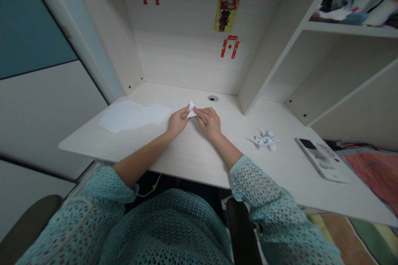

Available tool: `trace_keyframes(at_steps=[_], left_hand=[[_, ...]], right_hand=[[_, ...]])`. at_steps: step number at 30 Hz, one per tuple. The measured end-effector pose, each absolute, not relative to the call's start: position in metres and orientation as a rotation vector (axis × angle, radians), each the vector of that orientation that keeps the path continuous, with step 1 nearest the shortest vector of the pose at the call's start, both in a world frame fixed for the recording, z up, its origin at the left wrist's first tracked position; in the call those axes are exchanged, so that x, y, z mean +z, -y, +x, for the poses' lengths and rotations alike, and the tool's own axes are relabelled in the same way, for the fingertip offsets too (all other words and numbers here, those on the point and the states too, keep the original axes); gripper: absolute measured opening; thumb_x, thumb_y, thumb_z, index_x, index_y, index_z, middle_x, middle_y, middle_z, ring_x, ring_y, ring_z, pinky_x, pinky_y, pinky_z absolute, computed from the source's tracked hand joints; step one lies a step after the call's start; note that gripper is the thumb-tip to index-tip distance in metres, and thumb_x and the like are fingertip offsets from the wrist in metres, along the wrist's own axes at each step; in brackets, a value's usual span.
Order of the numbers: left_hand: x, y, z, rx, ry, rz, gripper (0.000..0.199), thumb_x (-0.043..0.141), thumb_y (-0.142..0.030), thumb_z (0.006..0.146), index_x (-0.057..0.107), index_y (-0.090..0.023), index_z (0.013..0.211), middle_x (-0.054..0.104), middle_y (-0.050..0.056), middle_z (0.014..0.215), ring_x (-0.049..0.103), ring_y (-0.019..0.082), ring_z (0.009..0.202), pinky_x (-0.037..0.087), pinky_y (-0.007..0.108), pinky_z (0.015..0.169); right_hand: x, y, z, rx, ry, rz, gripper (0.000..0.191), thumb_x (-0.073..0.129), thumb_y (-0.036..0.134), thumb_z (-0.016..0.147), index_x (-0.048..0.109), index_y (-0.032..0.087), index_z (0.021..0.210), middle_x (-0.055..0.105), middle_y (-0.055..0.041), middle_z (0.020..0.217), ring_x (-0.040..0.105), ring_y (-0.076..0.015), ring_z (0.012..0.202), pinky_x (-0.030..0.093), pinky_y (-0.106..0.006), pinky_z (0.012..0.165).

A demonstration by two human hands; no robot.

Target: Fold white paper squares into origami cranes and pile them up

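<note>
Nearest the camera, at six o'clock, a teal knitted sweater (174,232) is seen. Above it, a small piece of folded paper (190,112) is held over the desk (186,157) between both hands. Its left edge is pinched by the fingers of the left hand (177,122), which are bent close together. Its right side is gripped between the thumb and bunched fingers of the right hand (211,124); the fingertips are partly hidden.

Outward from the folded paper, loose white sheets (130,116) are spread overlapping at nine o'clock. Toward two o'clock, a round cable hole (213,98) is set in the desk. Between three and four o'clock, spiky paper shapes (265,140) are clustered, and farther out a phone (326,163) is laid back up. At one o'clock, a yellow sticker (226,10) is fixed to the back panel (186,41).
</note>
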State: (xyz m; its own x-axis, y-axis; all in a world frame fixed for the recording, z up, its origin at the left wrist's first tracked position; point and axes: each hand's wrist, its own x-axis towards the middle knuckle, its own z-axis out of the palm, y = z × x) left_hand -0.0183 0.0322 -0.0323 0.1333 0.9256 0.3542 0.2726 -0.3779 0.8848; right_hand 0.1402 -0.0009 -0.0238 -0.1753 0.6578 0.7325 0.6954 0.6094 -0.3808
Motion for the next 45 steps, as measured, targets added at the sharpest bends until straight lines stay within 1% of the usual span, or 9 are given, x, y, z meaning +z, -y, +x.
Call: trace_keyframes(at_steps=[2, 5, 11, 17, 23, 30, 35, 41, 45], left_hand=[[-0.034, -0.036, -0.019, 1.309, -1.056, 1.679, 0.048, 0.062, -0.017, 0.071, 0.058, -0.013, 0.119, 0.063, 0.01, 0.117, 0.06, 0.018, 0.101, 0.047, 0.029, 0.088], [-0.034, -0.039, -0.02, 1.285, -0.953, 1.563, 0.04, 0.058, -0.023, 0.075, 0.062, -0.01, 0.113, 0.065, 0.012, 0.112, 0.062, 0.019, 0.096, 0.048, 0.032, 0.085], [-0.032, -0.037, -0.021, 1.228, -0.952, 1.295, 0.045, 0.065, -0.027, 0.069, 0.063, -0.014, 0.113, 0.067, 0.011, 0.108, 0.064, 0.019, 0.092, 0.048, 0.028, 0.077], [-0.03, -0.036, -0.02, 1.228, -0.955, 1.317, 0.049, 0.063, -0.012, 0.062, 0.065, -0.016, 0.111, 0.067, 0.007, 0.108, 0.064, 0.02, 0.09, 0.046, 0.032, 0.082], [-0.033, -0.037, -0.021, 1.3, -0.886, 1.542, 0.037, 0.061, -0.016, 0.067, 0.068, -0.015, 0.104, 0.069, 0.006, 0.104, 0.063, 0.021, 0.093, 0.044, 0.037, 0.091], [-0.031, -0.032, -0.021, 1.3, -0.976, 1.711, 0.036, 0.056, -0.012, 0.073, 0.066, -0.015, 0.107, 0.066, 0.006, 0.11, 0.063, 0.02, 0.098, 0.045, 0.035, 0.092], [-0.027, -0.025, -0.02, 1.306, -1.079, 1.9, 0.032, 0.054, -0.015, 0.08, 0.066, -0.021, 0.109, 0.067, 0.004, 0.11, 0.063, 0.019, 0.099, 0.047, 0.032, 0.09], [-0.015, -0.013, -0.021, 1.427, -1.118, 2.221, 0.06, 0.074, -0.031, 0.068, 0.053, -0.03, 0.125, 0.062, 0.003, 0.115, 0.064, 0.015, 0.09, 0.048, 0.028, 0.084], [-0.012, -0.009, -0.022, 1.608, -1.018, 2.31, 0.033, 0.068, -0.032, 0.074, 0.066, -0.029, 0.107, 0.067, 0.002, 0.101, 0.063, 0.014, 0.091, 0.047, 0.026, 0.083]], right_hand=[[-0.023, 0.001, 0.138, -0.007, 1.855, -1.056, 0.036, 0.057, 0.029, 0.083, 0.059, 0.027, 0.119, 0.067, -0.0037, 0.106, 0.055, -0.0203, 0.098, 0.046, -0.038, 0.09], [-0.023, 0.001, 0.136, 0.101, 1.766, -1.07, 0.036, 0.059, 0.037, 0.081, 0.061, 0.027, 0.116, 0.065, -0.005, 0.113, 0.054, -0.0203, 0.104, 0.046, -0.039, 0.092], [-0.029, -0.006, 0.136, 0.587, 1.576, -0.961, 0.037, 0.062, 0.041, 0.077, 0.063, 0.03, 0.112, 0.057, -0.0052, 0.124, 0.062, -0.0157, 0.089, 0.054, -0.031, 0.072], [-0.036, -0.014, 0.135, 0.798, 1.423, -0.9, 0.035, 0.068, 0.041, 0.07, 0.069, 0.025, 0.101, 0.067, -0.005, 0.109, 0.063, -0.0192, 0.092, 0.051, -0.034, 0.083], [-0.031, -0.007, 0.134, 0.677, 1.437, -1.02, 0.042, 0.073, 0.042, 0.063, 0.07, 0.022, 0.1, 0.071, -0.0055, 0.091, 0.063, -0.0166, 0.071, 0.051, -0.031, 0.073], [-0.032, -0.006, 0.137, 0.458, 1.469, -1.091, 0.038, 0.072, 0.043, 0.064, 0.069, 0.023, 0.096, 0.07, -0.0042, 0.087, 0.059, -0.0152, 0.066, 0.049, -0.031, 0.069], [-0.032, -0.006, 0.138, 0.42, 1.454, -1.098, 0.03, 0.067, 0.04, 0.069, 0.07, 0.022, 0.092, 0.07, -0.0027, 0.081, 0.059, -0.015, 0.065, 0.048, -0.03, 0.067], [-0.029, -0.004, 0.139, 0.39, 1.384, -1.095, 0.028, 0.065, 0.041, 0.07, 0.069, 0.021, 0.089, 0.07, -0.0032, 0.085, 0.059, -0.0149, 0.064, 0.049, -0.03, 0.066], [-0.029, -0.004, 0.139, 0.385, 1.384, -1.113, 0.029, 0.064, 0.041, 0.071, 0.068, 0.021, 0.091, 0.07, -0.0033, 0.087, 0.06, -0.0151, 0.066, 0.049, -0.03, 0.067]])
